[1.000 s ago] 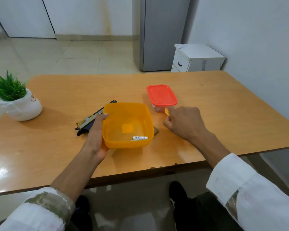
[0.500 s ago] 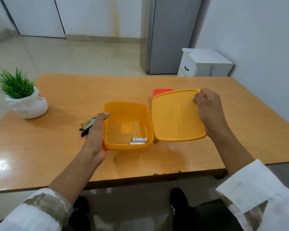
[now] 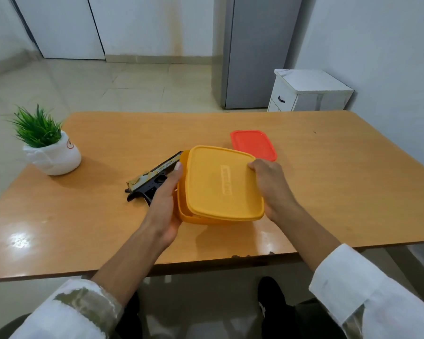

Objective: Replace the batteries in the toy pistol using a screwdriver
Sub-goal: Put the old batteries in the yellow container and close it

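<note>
Toy pistol (image 3: 154,177) lies left of box (image 3: 189,216), small container (image 3: 252,144) behind.

white sleeves (image 3: 367,297) with mottled olive-brown patches near the cuffs, dark trousers (image 3: 311,319) and black shoes (image 3: 271,293).

The inside of the yellow box (image 3: 183,215) is shut from view by the yellow lid (image 3: 223,184). The toy pistol (image 3: 157,171) is half covered: its far end is lost behind the box, its lower part behind the left hand (image 3: 165,204). The red-lidded container (image 3: 252,143) is partly masked by the lid and the right hand (image 3: 272,187). Raised lettering on the lid cannot be read. The surface (image 3: 108,216) is cut off at both sides.
</note>
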